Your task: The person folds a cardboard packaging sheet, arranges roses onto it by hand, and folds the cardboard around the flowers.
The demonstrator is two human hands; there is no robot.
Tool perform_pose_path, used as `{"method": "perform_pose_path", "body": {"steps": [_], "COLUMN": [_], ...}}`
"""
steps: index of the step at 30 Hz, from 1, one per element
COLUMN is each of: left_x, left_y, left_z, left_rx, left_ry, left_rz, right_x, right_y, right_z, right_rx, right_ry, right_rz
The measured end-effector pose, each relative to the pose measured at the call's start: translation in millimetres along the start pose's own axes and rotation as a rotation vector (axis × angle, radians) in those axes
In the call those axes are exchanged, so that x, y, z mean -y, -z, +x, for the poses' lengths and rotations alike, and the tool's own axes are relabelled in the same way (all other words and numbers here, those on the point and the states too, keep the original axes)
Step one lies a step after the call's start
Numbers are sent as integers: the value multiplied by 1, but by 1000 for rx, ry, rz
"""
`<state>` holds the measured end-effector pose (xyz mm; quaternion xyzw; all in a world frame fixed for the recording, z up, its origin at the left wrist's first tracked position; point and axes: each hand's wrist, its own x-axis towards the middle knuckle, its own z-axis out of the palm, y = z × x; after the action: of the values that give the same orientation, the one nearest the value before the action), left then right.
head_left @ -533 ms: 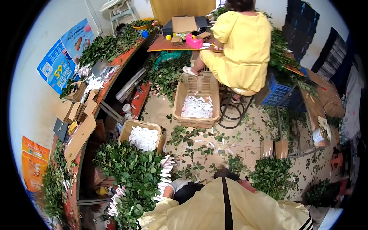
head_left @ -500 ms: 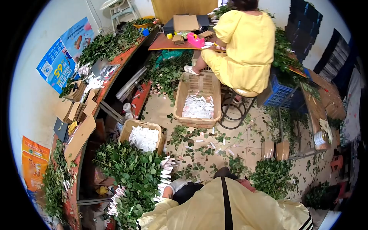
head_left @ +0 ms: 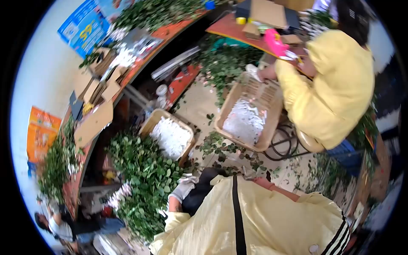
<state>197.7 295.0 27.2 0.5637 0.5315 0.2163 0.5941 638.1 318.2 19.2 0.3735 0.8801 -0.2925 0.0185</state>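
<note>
view turned; leafy pile (head_left: pixel 146 176) lengthwise away, white ends (head_left: pixel 120 195) leftward; left hand (head_left: pixel 182 190): grip unclear

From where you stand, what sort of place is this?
Probably a flower-packing workroom: leafy stems heaped up, a basket of small white pieces, cut cardboard on a red bench.

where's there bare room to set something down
Mostly bare: floor between the small crate and big crate; left end of the desk, beside yellow tape. Crowded: left table, with leaves and cardboard
</note>
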Motion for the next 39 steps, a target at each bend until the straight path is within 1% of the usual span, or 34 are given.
{"method": "perform_pose_path", "body": {"steps": [1, 2, 3, 5, 6, 7, 9, 10, 11, 13, 14, 16, 17, 19, 20, 21, 23, 24, 25, 27, 28, 29, 31, 32, 33, 36, 39], "left_x": [0, -22, -16, -42, -34, -24, 13, 11, 11, 8, 5, 3, 2, 0, -2, -4, -8, -10, -11, -18, -22, -25, -34, -36, -43, -65, -99], "left_y": [0, 15, 23, 39, 64, 76, 107, 117, 126, 132, 138, 149, 154, 166, 174, 182, 200, 211, 220, 243, 254, 264, 283, 290, 304, 329, 354], "left_z": [7, 6, 14, 28, 45, 53, 60, 71, 77, 82, 83, 87, 91, 97, 102, 110, 129, 138, 145, 160, 168, 180, 212, 234, 254, 328, 391], "left_rx": [-14, -88, -33, -84, -21, -64, -19, -53, -52, -89, -111, -137, -147, -169, -179, -187, -205, -218, -231, -258, -264, -269, -267, -270, -269, -251, -185], "left_ry": [93, 173, 181, 250, -194, -273, -117, -197, -239, -140, -83, 9, 44, 91, 109, 120, 144, 161, 178, 221, 245, 265, 298, 310, 321, 306, 272], "left_rz": [-49, -163, 112, 137, 546, 545, 488, 526, 429, 309, 263, 221, 204, 187, 185, 182, 187, 189, 188, 197, 199, 196, 190, 182, 181, 166, 170], "right_x": [-16, -9, -24, -19, -12, -14, -30, -42, -55, -73, -49, -10, -18, -29, -24, -32, -54, -61, -69, -79, -79, -85, -103, -120, -130, -168, -198], "right_y": [3, 26, 27, 65, 89, 96, 95, 91, 87, 83, 124, 180, 181, 187, 205, 208, 219, 226, 232, 245, 255, 261, 270, 273, 289, 336, 376], "right_z": [10, 35, 49, 88, 112, 132, 176, 195, 211, 239, 253, 291, 303, 330, 345, 360, 386, 407, 424, 469, 491, 514, 561, 582, 602, 651, 677], "right_rx": [-19, 203, 120, 234, 241, 234, 149, 102, 67, 37, 41, 198, 204, -48, -62, -68, 117, 352, 353, 245, 213, 358, 528, 560, 544, 523, 526], "right_ry": [53, -54, 3, -28, -28, -30, 10, 30, 52, 41, -2, -81, -83, 157, 228, 246, 317, 238, 256, 284, 312, 298, 308, 308, 314, 242, 117], "right_rz": [32, 28, -54, -179, -186, -179, -114, -60, 0, 96, 65, -124, -129, -95, 80, 70, -149, -270, -288, -304, -253, -279, -390, -392, -360, -265, -182]}}
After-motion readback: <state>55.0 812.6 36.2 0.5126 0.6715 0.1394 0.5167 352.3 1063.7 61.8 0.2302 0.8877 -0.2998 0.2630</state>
